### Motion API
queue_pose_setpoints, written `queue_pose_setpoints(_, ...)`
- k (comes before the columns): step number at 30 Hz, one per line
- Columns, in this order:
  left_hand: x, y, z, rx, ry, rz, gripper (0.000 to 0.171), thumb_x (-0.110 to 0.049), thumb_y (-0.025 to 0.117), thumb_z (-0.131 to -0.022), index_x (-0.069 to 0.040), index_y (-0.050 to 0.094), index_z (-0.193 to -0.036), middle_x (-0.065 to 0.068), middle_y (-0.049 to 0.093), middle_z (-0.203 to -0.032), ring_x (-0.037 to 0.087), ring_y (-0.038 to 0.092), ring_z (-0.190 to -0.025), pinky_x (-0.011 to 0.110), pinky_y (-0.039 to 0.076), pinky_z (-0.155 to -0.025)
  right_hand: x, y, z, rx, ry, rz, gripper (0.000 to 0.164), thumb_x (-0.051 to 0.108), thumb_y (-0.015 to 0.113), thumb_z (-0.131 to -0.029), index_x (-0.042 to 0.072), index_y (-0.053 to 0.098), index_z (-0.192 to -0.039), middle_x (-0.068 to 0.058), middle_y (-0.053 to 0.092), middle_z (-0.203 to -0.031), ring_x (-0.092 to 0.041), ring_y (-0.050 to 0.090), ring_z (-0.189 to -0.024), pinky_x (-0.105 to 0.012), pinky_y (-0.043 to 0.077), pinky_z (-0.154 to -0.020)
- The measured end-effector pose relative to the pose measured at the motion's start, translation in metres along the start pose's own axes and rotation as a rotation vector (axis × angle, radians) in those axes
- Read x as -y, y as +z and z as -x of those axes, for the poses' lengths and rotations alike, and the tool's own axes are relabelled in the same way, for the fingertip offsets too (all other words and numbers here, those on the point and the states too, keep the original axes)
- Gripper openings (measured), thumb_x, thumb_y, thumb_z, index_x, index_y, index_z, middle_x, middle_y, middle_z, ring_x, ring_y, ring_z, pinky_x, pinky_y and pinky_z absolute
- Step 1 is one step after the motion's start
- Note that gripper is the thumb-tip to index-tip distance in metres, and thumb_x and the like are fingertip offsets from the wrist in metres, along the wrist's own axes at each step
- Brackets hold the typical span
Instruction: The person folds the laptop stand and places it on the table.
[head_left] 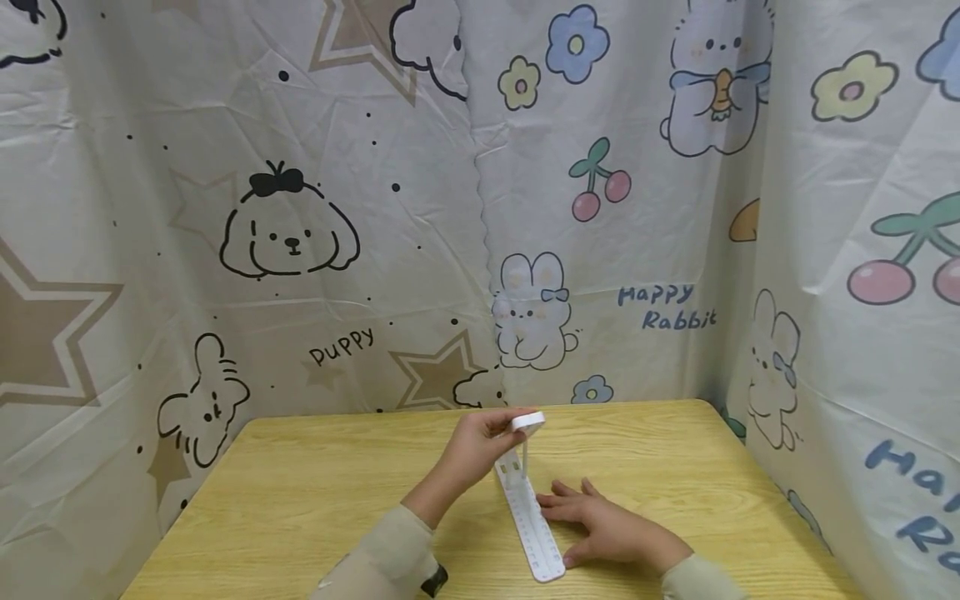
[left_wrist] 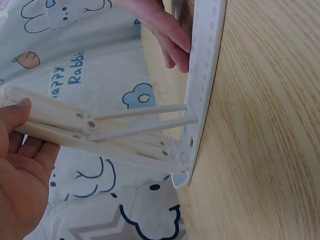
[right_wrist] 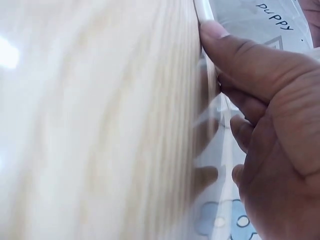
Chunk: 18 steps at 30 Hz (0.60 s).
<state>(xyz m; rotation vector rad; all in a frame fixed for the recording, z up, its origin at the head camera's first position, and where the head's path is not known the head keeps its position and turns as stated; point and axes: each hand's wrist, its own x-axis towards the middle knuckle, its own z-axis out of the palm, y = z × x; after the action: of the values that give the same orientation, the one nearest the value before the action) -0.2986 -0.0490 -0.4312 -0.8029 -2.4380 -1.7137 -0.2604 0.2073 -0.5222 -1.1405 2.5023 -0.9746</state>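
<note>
While a left hand (head_left: 476,447) pinches the raised panel (left_wrist: 100,147) of a white folding stand (head_left: 525,504) between thumb and fingers, its base (head_left: 538,537) lies on a table (head_left: 337,492) below the grip, long axis slanting rightward toward the wearer. A right hand (head_left: 611,527), fingers extended, touches the base. Beyond, curtain (head_left: 427,242) lettering reads "PUPPY" left of the grip, "Happy Rabbit" right.

"puppy" (head_left: 342,347) and "Happy Rabbit" (head_left: 667,307) stand on the cloth backdrop (head_left: 427,225).
</note>
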Motion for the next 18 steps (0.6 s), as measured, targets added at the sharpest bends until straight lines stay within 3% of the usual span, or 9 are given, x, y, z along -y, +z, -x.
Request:
queue_pose_setpoints(10, 0.008, -0.012, 0.001, 0.045, -0.014, 0.083, 0.028, -0.008, 0.069, -0.097, -0.013, 0.075, -0.124, 0.006, 0.074, -0.121, 0.020, 0.070, -0.111, 0.031, 0.059, -0.092, 0.013, 0.013, -0.010, -0.041, 0.064, 0.029, 0.082, 0.040, 0.083, -0.078, 0.001, 0.055, -0.145, -0.012, 0.044, -0.159, -0.048, 0.022, -0.152, -0.077, -0.002, -0.116)
queue_pose_setpoints(18, 0.012, -0.021, 0.002, 0.074, -0.019, 0.095, 0.025, -0.008, 0.069, -0.097, -0.012, 0.075, -0.121, 0.008, 0.074, -0.121, 0.020, 0.069, -0.112, 0.031, 0.059, -0.093, 0.026, 0.025, -0.021, -0.072, 0.133, 0.099, 0.082, 0.038, 0.088, -0.074, 0.001, 0.059, -0.141, -0.013, 0.047, -0.157, -0.047, 0.026, -0.151, -0.078, 0.001, -0.116)
